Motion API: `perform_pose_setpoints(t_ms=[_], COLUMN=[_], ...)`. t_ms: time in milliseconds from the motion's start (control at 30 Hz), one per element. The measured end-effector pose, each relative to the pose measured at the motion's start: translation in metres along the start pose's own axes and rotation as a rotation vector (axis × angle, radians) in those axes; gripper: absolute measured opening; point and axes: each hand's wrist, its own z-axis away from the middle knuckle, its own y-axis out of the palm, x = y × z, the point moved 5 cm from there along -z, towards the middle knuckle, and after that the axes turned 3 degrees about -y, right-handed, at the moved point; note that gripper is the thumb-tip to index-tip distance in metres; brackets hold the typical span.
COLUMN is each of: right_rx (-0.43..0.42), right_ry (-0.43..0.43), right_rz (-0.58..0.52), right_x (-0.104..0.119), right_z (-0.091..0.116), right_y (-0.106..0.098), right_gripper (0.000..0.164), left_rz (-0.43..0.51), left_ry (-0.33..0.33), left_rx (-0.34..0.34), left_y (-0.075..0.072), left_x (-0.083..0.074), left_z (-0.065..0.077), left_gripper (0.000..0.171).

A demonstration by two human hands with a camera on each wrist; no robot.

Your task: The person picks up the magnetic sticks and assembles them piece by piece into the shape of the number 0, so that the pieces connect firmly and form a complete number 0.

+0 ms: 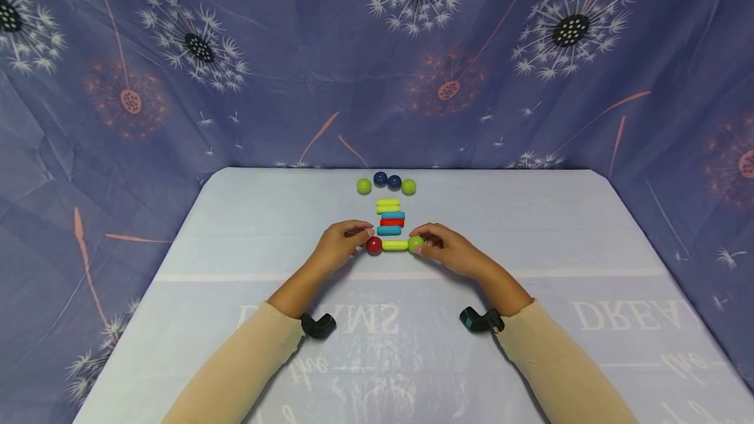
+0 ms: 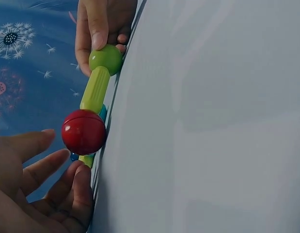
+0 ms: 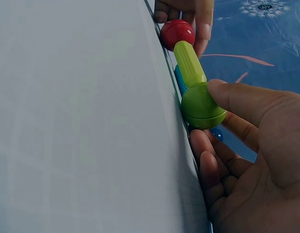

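Hands (image 1: 340,246) angled inward, left contact unclear

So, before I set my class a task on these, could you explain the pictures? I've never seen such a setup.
There is no machine working here, just a person's left hand and right hand, both bare. The wide picture comes from a camera worn on the head; the two close ones come from a camera on each wrist.

The right hand holds a green ball. The left hand is beside a red ball, its thumb apart from it. A yellow rod runs between these balls.

Farther back on the white table lie two yellow rods, two blue rods, a red rod, two more green balls and two dark blue balls.
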Motion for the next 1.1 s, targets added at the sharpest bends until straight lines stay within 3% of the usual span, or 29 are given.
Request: perform_pose_setpoints(t_ms=[167, 400, 567, 800, 1100], right_rx=[-0.002, -0.001, 0.001, -0.002, 0.0], right_ry=[0.004, 0.003, 0.006, 0.002, 0.0], right_rz=[0.005, 0.012, 0.015, 0.022, 0.012], right_x=[-0.001, 0.0, 0.0, 0.001, 0.001], right_z=[-0.001, 0.0, -0.001, 0.0, 0.0], right_y=[0.0, 0.0, 0.0, -0.001, 0.0], right_gripper=[0.032, 0.033, 0.032, 0.033, 0.033], left_rz=[-0.015, -0.13, -0.158, -0.183, -0.296], left_ry=[-0.02, -0.017, -0.025, -0.028, -0.012], left_rx=[-0.012, 0.011, 0.02, 0.033, 0.035], left_y=[-0.001, 0.001, 0.003, 0.004, 0.004], left_x=[-0.001, -0.006, -0.007, -0.011, -0.012], left_z=[-0.008, -0.018, -0.025, -0.031, -0.037], left_gripper=[0.029, 0.031, 0.029, 0.026, 0.024])
